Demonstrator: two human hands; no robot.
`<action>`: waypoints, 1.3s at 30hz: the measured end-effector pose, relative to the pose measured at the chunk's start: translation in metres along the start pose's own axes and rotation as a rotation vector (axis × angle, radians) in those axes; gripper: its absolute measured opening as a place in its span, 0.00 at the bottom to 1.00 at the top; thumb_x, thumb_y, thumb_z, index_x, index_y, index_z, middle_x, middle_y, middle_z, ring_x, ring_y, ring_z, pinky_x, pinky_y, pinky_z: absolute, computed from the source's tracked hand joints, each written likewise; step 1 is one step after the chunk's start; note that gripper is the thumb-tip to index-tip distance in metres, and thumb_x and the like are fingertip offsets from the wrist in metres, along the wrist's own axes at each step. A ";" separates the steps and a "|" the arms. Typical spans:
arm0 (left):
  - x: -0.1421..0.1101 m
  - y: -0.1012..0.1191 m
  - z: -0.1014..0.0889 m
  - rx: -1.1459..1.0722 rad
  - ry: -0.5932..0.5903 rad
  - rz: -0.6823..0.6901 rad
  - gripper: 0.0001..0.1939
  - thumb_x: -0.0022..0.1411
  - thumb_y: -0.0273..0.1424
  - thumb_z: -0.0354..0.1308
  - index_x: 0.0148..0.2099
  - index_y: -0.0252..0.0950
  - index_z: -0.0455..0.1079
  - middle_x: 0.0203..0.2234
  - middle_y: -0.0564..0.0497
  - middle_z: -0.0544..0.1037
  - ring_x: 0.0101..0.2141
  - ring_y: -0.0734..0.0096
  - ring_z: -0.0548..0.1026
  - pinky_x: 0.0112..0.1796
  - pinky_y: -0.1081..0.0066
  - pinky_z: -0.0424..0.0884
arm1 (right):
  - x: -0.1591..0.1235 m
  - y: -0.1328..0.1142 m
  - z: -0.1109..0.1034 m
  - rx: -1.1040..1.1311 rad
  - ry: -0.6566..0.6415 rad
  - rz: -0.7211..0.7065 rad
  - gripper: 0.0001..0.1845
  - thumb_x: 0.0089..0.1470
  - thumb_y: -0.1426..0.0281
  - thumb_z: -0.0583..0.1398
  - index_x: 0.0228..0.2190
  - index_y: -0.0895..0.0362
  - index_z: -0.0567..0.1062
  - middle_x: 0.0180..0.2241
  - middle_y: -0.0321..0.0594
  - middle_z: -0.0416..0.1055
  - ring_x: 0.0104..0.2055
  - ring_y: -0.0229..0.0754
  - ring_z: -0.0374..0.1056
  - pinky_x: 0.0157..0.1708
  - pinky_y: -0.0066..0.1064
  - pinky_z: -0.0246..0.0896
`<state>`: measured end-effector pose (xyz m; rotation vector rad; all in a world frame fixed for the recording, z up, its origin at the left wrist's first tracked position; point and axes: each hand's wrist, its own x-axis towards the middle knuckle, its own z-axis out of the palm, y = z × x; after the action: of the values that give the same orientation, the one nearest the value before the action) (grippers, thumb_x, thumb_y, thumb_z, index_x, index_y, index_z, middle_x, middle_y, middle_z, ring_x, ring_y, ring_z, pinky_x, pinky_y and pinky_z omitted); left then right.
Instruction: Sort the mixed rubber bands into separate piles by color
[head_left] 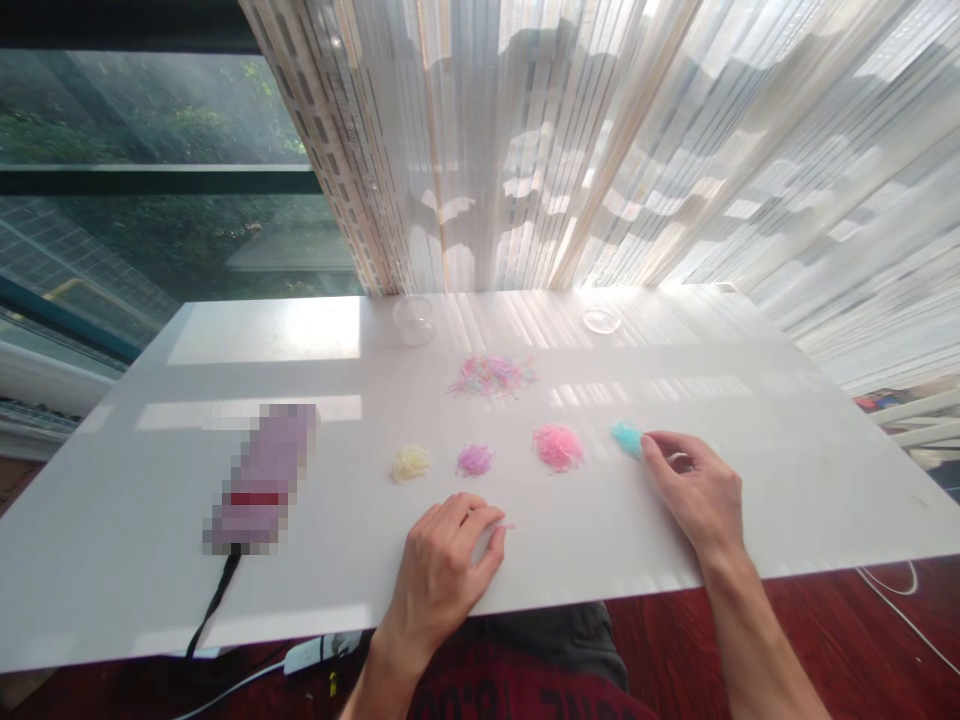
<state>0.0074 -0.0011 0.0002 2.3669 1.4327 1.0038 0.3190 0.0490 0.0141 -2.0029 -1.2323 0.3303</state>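
Between the thumb and fingers of my left hand (450,565) a thin pink strip (509,526) sticks out to the right, low over the table's near side. My right hand (697,495) is at the small turquoise pile (626,438), thumb and forefinger brought together at its right edge; whatever they pinch is hidden. To the left of that pile lie a larger pink pile (558,448), a purple pile (475,460) and a pale yellow pile (410,464), all of small thin pieces. Farther back spreads a loose heap of mixed colours (493,375).
A round clear container (415,321) and a clear lid-like disc (601,320) stand at the back of the white table (360,570). On the left lies a blurred-out purple object (266,470) with a black strap (215,605). Behind the table hangs a sheer curtain (495,150).
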 end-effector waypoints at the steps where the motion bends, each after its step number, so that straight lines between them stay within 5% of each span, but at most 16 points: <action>1: 0.000 0.000 0.000 -0.003 -0.003 -0.001 0.05 0.71 0.26 0.58 0.42 0.39 0.75 0.34 0.51 0.80 0.33 0.66 0.78 0.36 0.67 0.71 | 0.000 0.000 0.000 -0.003 -0.003 -0.011 0.30 0.49 0.42 0.62 0.34 0.55 0.84 0.33 0.46 0.81 0.30 0.47 0.71 0.41 0.44 0.70; 10: 0.001 -0.001 0.001 0.012 -0.031 0.013 0.09 0.77 0.29 0.54 0.41 0.39 0.74 0.33 0.51 0.79 0.31 0.65 0.77 0.35 0.67 0.68 | -0.002 0.005 0.001 0.031 0.085 -0.080 0.22 0.54 0.51 0.62 0.36 0.55 0.85 0.34 0.44 0.81 0.29 0.45 0.71 0.34 0.39 0.69; 15: 0.001 -0.003 -0.002 -0.077 -0.049 -0.037 0.08 0.76 0.27 0.53 0.42 0.39 0.71 0.34 0.51 0.78 0.32 0.67 0.77 0.35 0.69 0.69 | -0.021 -0.009 0.000 0.061 0.245 -0.404 0.12 0.63 0.61 0.62 0.36 0.56 0.82 0.33 0.42 0.80 0.29 0.43 0.70 0.35 0.36 0.69; 20: 0.002 -0.003 -0.007 -0.169 -0.041 -0.084 0.06 0.76 0.26 0.53 0.44 0.39 0.69 0.37 0.51 0.78 0.34 0.68 0.78 0.35 0.71 0.71 | -0.066 -0.043 0.017 0.223 -0.113 -0.699 0.05 0.66 0.73 0.62 0.40 0.54 0.79 0.32 0.37 0.78 0.32 0.39 0.72 0.35 0.30 0.70; 24: 0.002 -0.003 -0.009 -0.182 -0.032 -0.086 0.05 0.76 0.27 0.53 0.45 0.40 0.69 0.39 0.49 0.77 0.36 0.68 0.78 0.36 0.71 0.72 | -0.093 -0.060 0.042 0.339 -0.353 -0.737 0.08 0.65 0.74 0.63 0.45 0.53 0.78 0.36 0.39 0.79 0.38 0.42 0.75 0.38 0.32 0.73; 39: 0.002 -0.004 -0.007 -0.215 -0.028 -0.072 0.03 0.76 0.28 0.55 0.48 0.39 0.70 0.34 0.53 0.78 0.26 0.73 0.71 0.32 0.72 0.70 | -0.100 -0.066 0.055 0.395 -0.441 -0.662 0.06 0.68 0.73 0.61 0.39 0.53 0.79 0.32 0.39 0.78 0.34 0.42 0.74 0.35 0.33 0.71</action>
<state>0.0007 0.0010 0.0047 2.1533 1.3181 1.0450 0.1946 0.0063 0.0071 -1.1324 -1.8501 0.6385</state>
